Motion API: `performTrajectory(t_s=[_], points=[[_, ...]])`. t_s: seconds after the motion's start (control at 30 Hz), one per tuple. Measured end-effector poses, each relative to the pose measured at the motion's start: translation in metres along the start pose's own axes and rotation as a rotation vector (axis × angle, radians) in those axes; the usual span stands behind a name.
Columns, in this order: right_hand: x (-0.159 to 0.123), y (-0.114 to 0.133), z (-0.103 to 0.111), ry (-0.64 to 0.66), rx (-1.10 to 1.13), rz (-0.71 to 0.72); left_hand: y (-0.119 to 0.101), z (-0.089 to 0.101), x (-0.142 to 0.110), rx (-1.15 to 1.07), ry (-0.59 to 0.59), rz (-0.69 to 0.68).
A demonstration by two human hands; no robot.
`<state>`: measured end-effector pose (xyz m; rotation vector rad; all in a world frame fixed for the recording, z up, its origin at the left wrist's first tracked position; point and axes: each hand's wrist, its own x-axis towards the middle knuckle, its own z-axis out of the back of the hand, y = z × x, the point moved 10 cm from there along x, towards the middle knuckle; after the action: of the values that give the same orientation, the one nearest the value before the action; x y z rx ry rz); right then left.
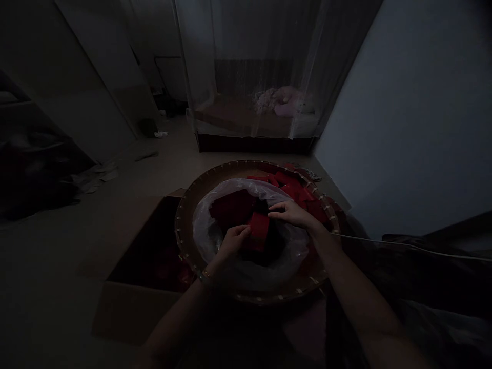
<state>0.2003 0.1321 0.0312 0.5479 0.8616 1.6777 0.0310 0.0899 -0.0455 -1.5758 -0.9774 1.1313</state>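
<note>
In dim light, my left hand [233,240] pinches the left edge of a flat red piece [259,230], which could be paper or cloth. My right hand [290,212] is at the upper right corner of that piece. Its thumb and fingertips are slightly apart, with nothing visible between them. Beneath both hands is a whitish translucent plastic bag [205,218], spread wide inside a round woven bamboo tray [184,205]. A dark red stack [232,207] lies in the bag, beside the left fingers. The bag's deeper part is too dark to make out.
More red pieces [294,189] are heaped along the tray's far right side. An open cardboard box [134,312] with dark red contents stands at left, partly under the tray. A pale cord [384,241] runs rightward. Behind are a netted bed [230,115] and a white wall [415,118].
</note>
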Motion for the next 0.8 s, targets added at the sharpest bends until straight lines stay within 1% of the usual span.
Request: performTrajectory(t_s=[0.1, 0.2, 0.33, 0.4, 0.5, 0.7, 0.8], points=[[-0.001, 0.001, -0.002, 0.004, -0.007, 0.017, -0.004, 0.007, -0.002, 0.097, -0.075, -0.019], [-0.001, 0.001, -0.003, 0.022, -0.018, 0.022, -0.007, 0.010, -0.004, 0.124, -0.105, -0.038], [-0.002, -0.002, 0.006, 0.028, 0.002, 0.008, -0.009, 0.017, -0.005, 0.130, -0.148, -0.051], [-0.003, -0.003, 0.008, 0.060, -0.002, 0.010, -0.007, 0.018, -0.004, 0.128, -0.150, -0.030], [-0.005, -0.001, 0.004, 0.097, -0.043, 0.027, -0.008, 0.016, -0.003, 0.148, -0.137, -0.027], [-0.003, 0.003, -0.008, 0.060, -0.100, 0.048, -0.011, 0.013, -0.006, 0.169, -0.123, -0.041], [-0.003, 0.002, -0.008, 0.032, -0.116, 0.063, -0.013, 0.012, -0.004, 0.078, -0.109, -0.027]])
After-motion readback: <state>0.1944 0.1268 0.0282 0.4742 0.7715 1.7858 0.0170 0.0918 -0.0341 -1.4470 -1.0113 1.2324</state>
